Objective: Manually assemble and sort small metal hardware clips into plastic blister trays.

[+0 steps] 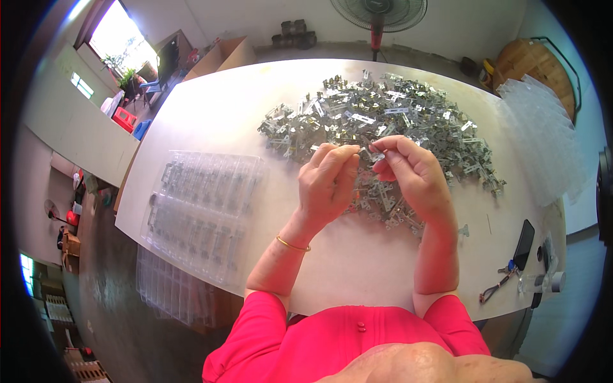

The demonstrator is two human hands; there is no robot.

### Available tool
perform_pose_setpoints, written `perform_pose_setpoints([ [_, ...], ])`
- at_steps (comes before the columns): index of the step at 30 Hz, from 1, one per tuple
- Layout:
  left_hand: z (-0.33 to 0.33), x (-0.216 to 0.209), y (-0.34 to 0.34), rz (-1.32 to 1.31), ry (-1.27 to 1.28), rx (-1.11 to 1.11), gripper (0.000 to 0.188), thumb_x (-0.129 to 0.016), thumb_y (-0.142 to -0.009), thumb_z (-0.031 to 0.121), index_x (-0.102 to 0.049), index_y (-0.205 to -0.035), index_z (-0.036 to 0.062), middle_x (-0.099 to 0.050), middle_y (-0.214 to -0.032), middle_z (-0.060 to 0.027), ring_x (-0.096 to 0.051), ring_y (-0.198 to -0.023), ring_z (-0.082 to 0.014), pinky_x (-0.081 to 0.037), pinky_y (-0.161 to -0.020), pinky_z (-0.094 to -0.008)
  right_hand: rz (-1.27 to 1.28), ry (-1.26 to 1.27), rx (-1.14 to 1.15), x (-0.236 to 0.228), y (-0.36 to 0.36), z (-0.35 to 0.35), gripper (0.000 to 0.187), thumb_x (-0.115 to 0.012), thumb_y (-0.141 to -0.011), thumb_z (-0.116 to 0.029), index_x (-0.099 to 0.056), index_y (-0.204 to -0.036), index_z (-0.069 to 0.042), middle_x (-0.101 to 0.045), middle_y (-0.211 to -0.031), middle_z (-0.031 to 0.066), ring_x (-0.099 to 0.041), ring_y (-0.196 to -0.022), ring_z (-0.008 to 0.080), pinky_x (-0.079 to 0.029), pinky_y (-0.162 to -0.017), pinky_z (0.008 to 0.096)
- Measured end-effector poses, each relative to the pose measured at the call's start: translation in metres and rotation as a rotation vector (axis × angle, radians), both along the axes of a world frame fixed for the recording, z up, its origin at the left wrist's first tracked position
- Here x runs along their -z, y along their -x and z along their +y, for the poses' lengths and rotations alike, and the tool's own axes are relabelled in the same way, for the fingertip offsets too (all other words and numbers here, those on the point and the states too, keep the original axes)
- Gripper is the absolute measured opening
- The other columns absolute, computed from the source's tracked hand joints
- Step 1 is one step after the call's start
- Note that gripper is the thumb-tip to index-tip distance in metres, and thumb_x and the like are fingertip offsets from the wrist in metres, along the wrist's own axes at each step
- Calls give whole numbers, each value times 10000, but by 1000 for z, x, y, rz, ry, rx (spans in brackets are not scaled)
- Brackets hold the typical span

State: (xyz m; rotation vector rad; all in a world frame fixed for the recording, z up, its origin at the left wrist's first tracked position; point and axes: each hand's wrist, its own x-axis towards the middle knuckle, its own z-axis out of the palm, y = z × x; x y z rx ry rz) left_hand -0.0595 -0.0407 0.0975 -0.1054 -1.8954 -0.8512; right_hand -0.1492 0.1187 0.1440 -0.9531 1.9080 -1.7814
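Over the near side of a wide heap of small metal brackets (415, 118), both my hands are raised close together. My right hand (415, 179) is closed, pinching a small metal bracket (377, 155) between thumb and fingers. Just left of that bracket, my left hand (327, 182) has its thumb and fingers pressed together; what they grip is mostly hidden by the fingertips. To the left on the table lies a clear plastic tray (203, 210) whose slots hold rows of metal brackets.
Stacked clear trays (543, 140) stand at the table's right edge, and more trays (172, 287) sit below its left edge. A phone (524, 244), keys (508, 268) and a clear bottle (543, 283) lie front right. Behind the table are a fan (377, 38) and a cardboard box (220, 59).
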Motion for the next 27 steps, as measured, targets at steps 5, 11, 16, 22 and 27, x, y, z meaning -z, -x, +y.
perform_pose_setpoints([
  [5,0,0,1,-11,83,26,115,-680,-915,-8,-710,-1024,9,-629,-791,-61,-557,-619,-112,-433,-521,-246,-119,20,-40,-1,6,-1,173,-534,-1034,-104,-653,-1057,20,-677,-935,55,-652,-850,111,-545,-790,264],
  [11,-2,-2,-1,-54,69,130,120,-688,-884,19,-686,-1003,26,-617,-767,-93,-578,-576,-225,-462,-504,-334,-107,46,-159,11,24,5,160,-585,-1027,-137,-647,-1015,10,-677,-955,47,-637,-910,97,-522,-847,254],
  [16,2,3,2,-149,-53,230,71,-679,-927,17,-708,-987,-7,-638,-777,-42,-555,-638,-82,-431,-516,-241,-46,132,-56,8,12,-3,117,-606,-1017,-113,-628,-1005,1,-673,-972,37,-619,-945,85,-496,-881,243],
  [22,-9,0,0,-404,-653,313,143,-631,-1012,154,-683,-984,24,-609,-763,30,-466,-553,3,-343,-456,-174,274,150,25,-3,1,4,42,-655,-965,-52,-637,-970,-14,-678,-1030,49,-637,-974,135,-502,-884,282],
  [27,-8,-6,-1,-456,-774,417,192,-607,-1027,200,-670,-981,24,-597,-739,18,-484,-528,-12,-349,-436,-172,484,49,0,1,0,-3,92,-690,-925,-63,-632,-950,3,-640,-888,78,-616,-839,209,-496,-784,303],
])
